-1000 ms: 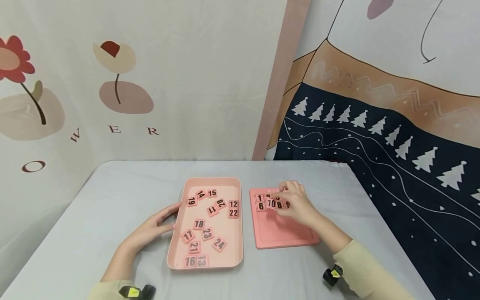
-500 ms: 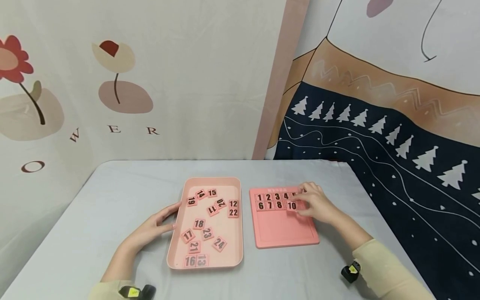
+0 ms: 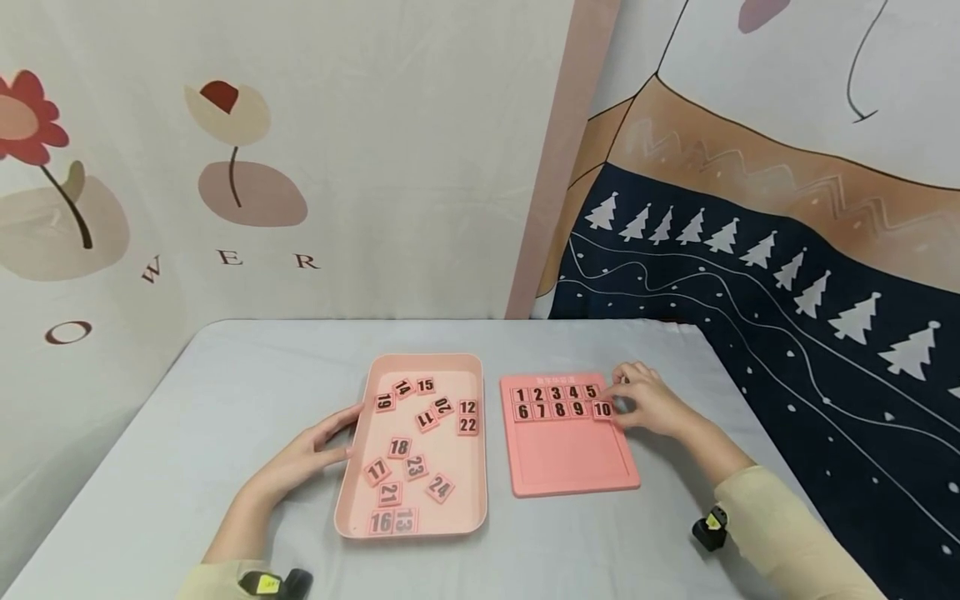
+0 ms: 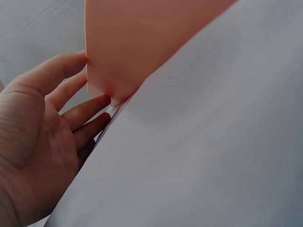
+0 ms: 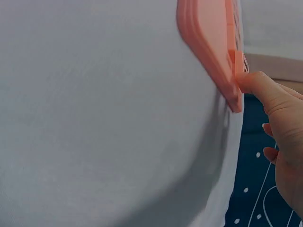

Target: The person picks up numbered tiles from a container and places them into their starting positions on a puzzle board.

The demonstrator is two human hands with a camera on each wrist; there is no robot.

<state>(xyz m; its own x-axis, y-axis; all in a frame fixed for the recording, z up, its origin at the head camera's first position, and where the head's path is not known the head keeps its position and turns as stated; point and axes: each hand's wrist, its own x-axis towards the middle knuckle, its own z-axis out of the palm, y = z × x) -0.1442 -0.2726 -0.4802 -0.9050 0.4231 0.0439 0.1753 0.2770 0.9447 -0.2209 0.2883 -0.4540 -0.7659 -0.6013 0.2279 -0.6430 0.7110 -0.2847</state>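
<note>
My right hand (image 3: 654, 404) pinches the number tile marked 10 (image 3: 602, 410) at the right side of the pink number board (image 3: 570, 457). In the right wrist view the thumb presses on the tile's edge (image 5: 238, 64), which stands slightly proud of the board. Tiles 1 to 5 fill the board's top row, and 6 to 9 lie in the row below. My left hand (image 3: 303, 454) rests its fingertips against the left edge of a light pink tray (image 3: 468, 487), fingers spread and relaxed. The left wrist view shows these fingertips touching the tray's wall (image 4: 128, 47).
Several loose tiles, such as 24 (image 3: 439, 487) and 18 (image 3: 399, 447), lie scattered at various angles in the tray. Tray and board stand side by side on a white-covered table (image 3: 540, 550). Printed curtains (image 3: 420, 167) hang behind it.
My right hand has slid tile 10 rightward across the board, from over 7 and 8 to the right end of the second row, uncovering 5 and 9. The left hand stays still.
</note>
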